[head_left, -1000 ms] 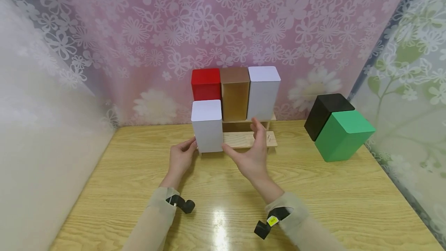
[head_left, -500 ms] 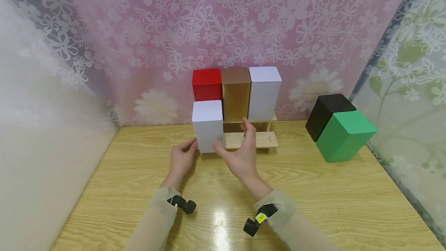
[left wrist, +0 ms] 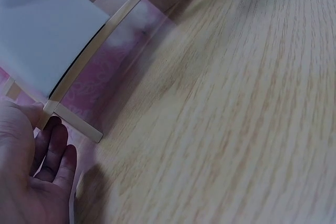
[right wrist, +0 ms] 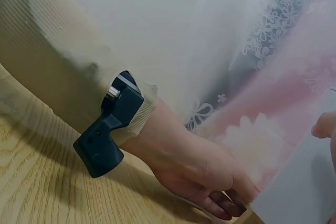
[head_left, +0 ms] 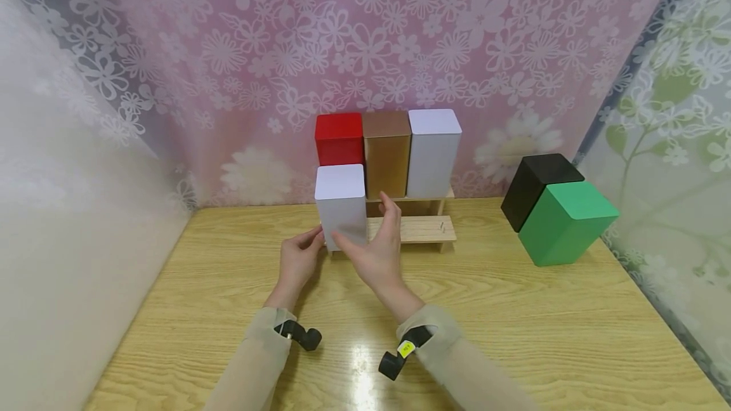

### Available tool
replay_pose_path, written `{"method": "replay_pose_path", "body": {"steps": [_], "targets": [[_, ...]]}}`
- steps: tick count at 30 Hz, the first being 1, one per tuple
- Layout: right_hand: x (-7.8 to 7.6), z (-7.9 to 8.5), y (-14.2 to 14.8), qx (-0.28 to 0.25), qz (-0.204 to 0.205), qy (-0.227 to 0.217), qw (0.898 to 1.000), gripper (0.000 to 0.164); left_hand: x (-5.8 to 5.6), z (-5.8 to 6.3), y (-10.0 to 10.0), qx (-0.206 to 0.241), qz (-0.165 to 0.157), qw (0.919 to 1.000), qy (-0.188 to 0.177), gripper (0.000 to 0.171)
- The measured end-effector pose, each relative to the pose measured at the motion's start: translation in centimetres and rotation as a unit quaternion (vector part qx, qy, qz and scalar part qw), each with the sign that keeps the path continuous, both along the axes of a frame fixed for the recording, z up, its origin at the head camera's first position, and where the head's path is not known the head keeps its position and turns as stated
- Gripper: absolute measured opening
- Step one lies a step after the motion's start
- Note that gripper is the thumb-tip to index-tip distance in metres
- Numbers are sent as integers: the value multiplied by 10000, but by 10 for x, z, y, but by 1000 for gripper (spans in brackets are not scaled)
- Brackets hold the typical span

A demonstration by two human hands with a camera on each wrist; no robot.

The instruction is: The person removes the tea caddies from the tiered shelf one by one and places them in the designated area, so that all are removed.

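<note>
Left grip (head_left: 299, 255) pinches the left end of the rack (head_left: 425, 228), thumb and fingers closed on the lower board's corner. Right grip (head_left: 377, 259): fingers spread apart, clamped on nothing, thumb by the face of the front white box (head_left: 341, 202); can't tell if it touches. Both my forearms reach over the wood-grain surface (head_left: 171, 309).

Front white box stands upright at the left end of the rack's lower board, its face close to the front edge. Main risk, I'd judge: a push from my right thumb on one side only could twist it, or walk it past the left end. A pull toward me could tip it off the front. If my left pinch drags or lifts the corner, the whole rack could skew; it looks light.

Off to the right, green box (head_left: 565, 224) on the surface, black box (head_left: 528, 186) just behind. Well clear of me, low risk.

Farther back, red box (head_left: 339, 138), brown box (head_left: 387, 160) and back white box (head_left: 432, 157) in a tight row; red's base is hidden. My raised right fingers are near brown's foot; a careless swing could knock it, and a jolted rack could topple all three toward the flowered curtain (head_left: 365, 37).
</note>
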State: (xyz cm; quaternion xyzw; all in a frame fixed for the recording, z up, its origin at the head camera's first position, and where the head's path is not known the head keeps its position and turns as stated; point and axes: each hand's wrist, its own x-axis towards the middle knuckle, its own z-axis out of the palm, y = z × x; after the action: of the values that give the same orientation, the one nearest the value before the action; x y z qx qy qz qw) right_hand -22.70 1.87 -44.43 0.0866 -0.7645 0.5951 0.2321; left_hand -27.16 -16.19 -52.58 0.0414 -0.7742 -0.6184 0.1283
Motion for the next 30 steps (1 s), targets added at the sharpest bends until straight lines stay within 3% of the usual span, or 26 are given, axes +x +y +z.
{"method": "replay_pose_path", "body": {"steps": [10, 21, 30], "targets": [[-9, -1, -21, 69, -389, -263, 9989, 108, 0, -1, -2, -84, -21, 10000, -19, 26], [-12, -3, -37, 74, -893, -194, 9958, 107, 1, 1, -3, -169, -3, 9999, 1, 28], [-13, -7, -46, 59, -980, -261, 9948, 103, 2, 2, 0, -101, 151, 9998, -58, 28]]}}
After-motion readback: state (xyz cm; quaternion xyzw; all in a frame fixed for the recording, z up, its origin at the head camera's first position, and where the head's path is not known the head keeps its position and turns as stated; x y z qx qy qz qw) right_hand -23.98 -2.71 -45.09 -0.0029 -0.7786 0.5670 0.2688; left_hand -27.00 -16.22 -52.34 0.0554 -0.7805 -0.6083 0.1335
